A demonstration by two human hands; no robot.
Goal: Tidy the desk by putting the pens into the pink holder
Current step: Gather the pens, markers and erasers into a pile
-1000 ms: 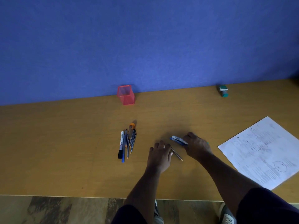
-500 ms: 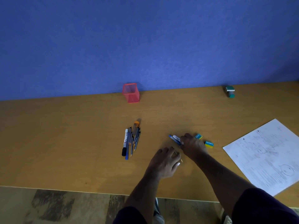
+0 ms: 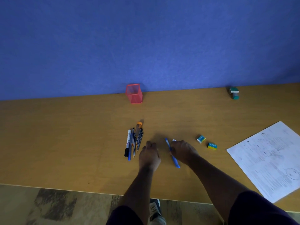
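Blue pen (image 3: 174,158) in right hand (image 3: 183,151)

Both forearms are bare, ending in the left hand (image 3: 149,155) and the right hand (image 3: 183,151). Dark purple short sleeves (image 3: 259,208) cover the upper arms. Below, a grey lace-up shoe (image 3: 155,211) with a pale sole shows.

Blue wall (image 3: 146,43) fills the upper half, matte, dim even light. Wooden desk (image 3: 56,140) butts against it. Mottled brown-grey floor (image 3: 48,207) shows below the desk's near edge.
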